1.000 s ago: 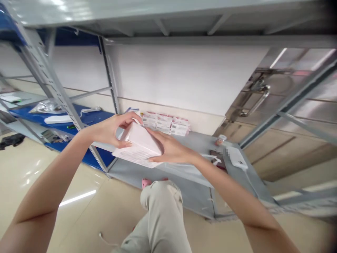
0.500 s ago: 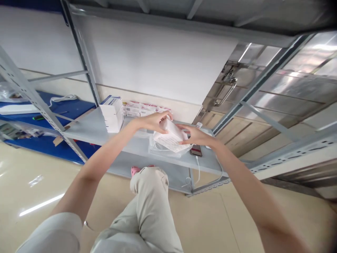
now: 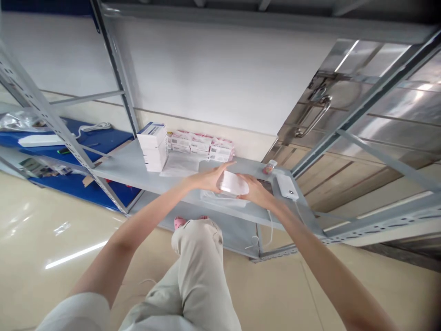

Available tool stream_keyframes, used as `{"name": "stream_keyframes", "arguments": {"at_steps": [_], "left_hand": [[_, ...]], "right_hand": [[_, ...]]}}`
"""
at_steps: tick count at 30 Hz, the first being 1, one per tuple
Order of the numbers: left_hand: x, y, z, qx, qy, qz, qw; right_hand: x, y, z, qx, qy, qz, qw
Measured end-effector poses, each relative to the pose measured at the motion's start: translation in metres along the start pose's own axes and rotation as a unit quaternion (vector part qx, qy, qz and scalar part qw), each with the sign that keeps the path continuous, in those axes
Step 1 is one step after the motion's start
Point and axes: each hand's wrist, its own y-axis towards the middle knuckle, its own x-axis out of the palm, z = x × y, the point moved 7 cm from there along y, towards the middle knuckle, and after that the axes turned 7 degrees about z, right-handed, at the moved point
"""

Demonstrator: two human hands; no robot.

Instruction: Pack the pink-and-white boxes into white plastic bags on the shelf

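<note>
Between my two hands is a small white box, held just above the front part of the grey shelf. My left hand grips its left side, thumb and fingers bent round it. On the opposite side my right hand is closed against the box. Clear plastic wrap lies under the box. A stack of white boxes with blue tops stands to the left on the shelf. Behind my hands, pink-and-white packs line the wall.
Right of my hands are a phone, a white power bank with a cable and a small clear bottle. Metal uprights frame the shelf. A blue-covered shelf on the left holds a white strip and cable.
The box has been turned and lowered between my hands, so its printed face no longer shows. My view has shifted, revealing more of the packs and the power bank.
</note>
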Motion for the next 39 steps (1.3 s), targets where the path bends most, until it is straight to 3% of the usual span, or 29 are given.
{"name": "stream_keyframes", "arguments": {"at_steps": [5, 8, 13, 18, 20, 25, 33, 36, 39], "left_hand": [[0.004, 0.002, -0.007, 0.040, 0.008, 0.030, 0.999], [0.008, 0.002, -0.026, 0.023, 0.049, 0.063, 0.997], [0.035, -0.010, -0.082, -0.113, 0.091, -0.002, 0.989], [0.042, -0.018, -0.122, -0.272, 0.010, 0.065, 0.960], [0.048, -0.019, -0.131, -0.317, -0.042, 0.063, 0.945], [0.074, -0.019, -0.125, -0.295, -0.191, -0.035, 0.936], [0.055, -0.024, -0.116, -0.346, -0.318, 0.127, 0.874], [0.044, -0.019, -0.114, -0.355, -0.276, 0.157, 0.880], [0.034, -0.010, -0.115, -0.359, -0.151, 0.187, 0.902]], "right_hand": [[0.004, -0.005, 0.008, 0.024, -0.017, 0.022, 0.999], [0.004, -0.013, 0.019, 0.044, -0.015, 0.041, 0.998], [-0.002, -0.026, 0.029, 0.074, -0.007, 0.069, 0.995], [-0.003, -0.031, 0.023, 0.060, -0.016, 0.098, 0.993], [-0.003, -0.033, 0.022, 0.056, -0.022, 0.122, 0.991], [0.003, -0.042, 0.024, 0.058, -0.051, 0.147, 0.986], [0.008, -0.059, 0.029, 0.063, -0.061, 0.167, 0.982], [0.010, -0.062, 0.029, 0.056, -0.062, 0.154, 0.985], [0.011, -0.064, 0.027, 0.052, -0.060, 0.169, 0.982]]}}
